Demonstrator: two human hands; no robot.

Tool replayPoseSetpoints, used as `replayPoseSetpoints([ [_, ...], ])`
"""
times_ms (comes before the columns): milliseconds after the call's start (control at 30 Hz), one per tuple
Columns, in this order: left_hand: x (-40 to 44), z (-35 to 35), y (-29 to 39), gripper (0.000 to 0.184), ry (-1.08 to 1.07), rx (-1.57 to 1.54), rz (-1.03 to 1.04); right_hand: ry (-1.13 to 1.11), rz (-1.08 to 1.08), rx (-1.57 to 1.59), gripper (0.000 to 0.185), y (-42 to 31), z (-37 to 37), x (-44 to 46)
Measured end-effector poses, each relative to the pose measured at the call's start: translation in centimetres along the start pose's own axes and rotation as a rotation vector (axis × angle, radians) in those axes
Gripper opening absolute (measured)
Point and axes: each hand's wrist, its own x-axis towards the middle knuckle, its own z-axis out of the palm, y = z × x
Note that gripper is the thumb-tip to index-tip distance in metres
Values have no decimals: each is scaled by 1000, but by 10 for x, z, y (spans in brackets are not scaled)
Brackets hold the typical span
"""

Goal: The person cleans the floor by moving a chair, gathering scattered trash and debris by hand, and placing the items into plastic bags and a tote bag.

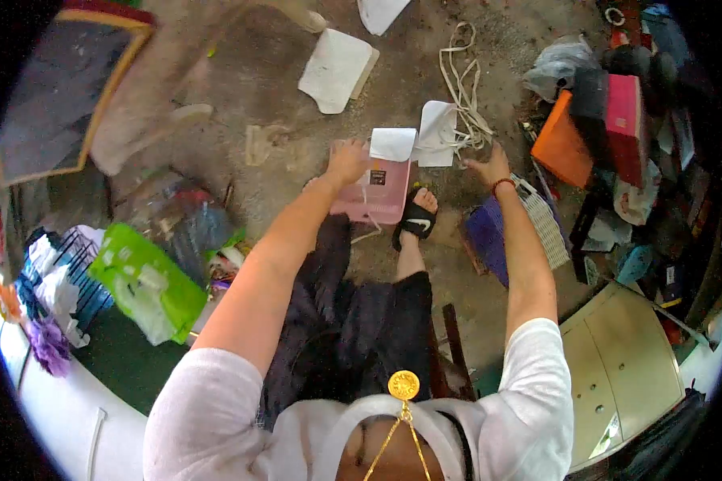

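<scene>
A flat pink plastic panel [387,196] with a dark label lies between my feet. My left hand [347,163] is closed over its upper left edge. At the top of the panel lies a white flap [393,144], and a white card-like piece [437,132] sits just right of it. A loose bundle of off-white cord [467,96] trails away over the floor and down beside the card-like piece. My right hand [491,167] is at the lower end of the cord, thumb and fingers apart; whether it touches the cord is hard to tell.
Under my right forearm are a purple box [488,232] and a white woven basket [541,220]. Orange [563,140] and pink boxes [624,120] stand at right. A white slab [337,72] lies ahead. A green bag [148,280] is at left, a cream cabinet [626,353] lower right.
</scene>
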Motion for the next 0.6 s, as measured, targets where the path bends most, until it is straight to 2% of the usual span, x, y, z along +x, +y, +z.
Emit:
replayPoseSetpoints([
  [67,35,18,4,54,-133,97,-113,25,-21,-33,101,14,32,56],
  [100,56,53,-14,56,-86,213,2,127,8,-76,104,22,45,82],
  [133,67,68,-17,56,-100,211,-14,218,31,-114,107,23,57,101],
  [167,79,81,-17,56,-84,193,-7,197,31,-114,107,26,61,119],
  [233,96,105,-16,58,4,226,12,-21,242,75,115,13,61,146],
  [267,100,118,-16,59,74,279,25,-46,235,77,115,15,85,155],
  [300,103,130,-16,59,68,285,5,129,231,63,118,17,107,161],
  [333,110,140,-13,50,109,342,21,322,224,47,120,6,113,164],
  [367,116,145,-12,42,149,398,38,300,232,-28,115,-7,123,158],
  [400,118,146,-11,42,154,401,30,297,223,-26,115,-20,134,148],
  [467,113,141,-3,48,-348,312,26,497,147,9,86,-37,152,132],
  [500,111,136,-2,48,-329,315,27,510,133,11,86,-40,154,132],
  [567,101,121,-10,40,-164,149,67,243,238,99,45,-46,153,135],
  [600,100,106,-16,38,27,170,58,256,224,101,45,-51,145,141],
])
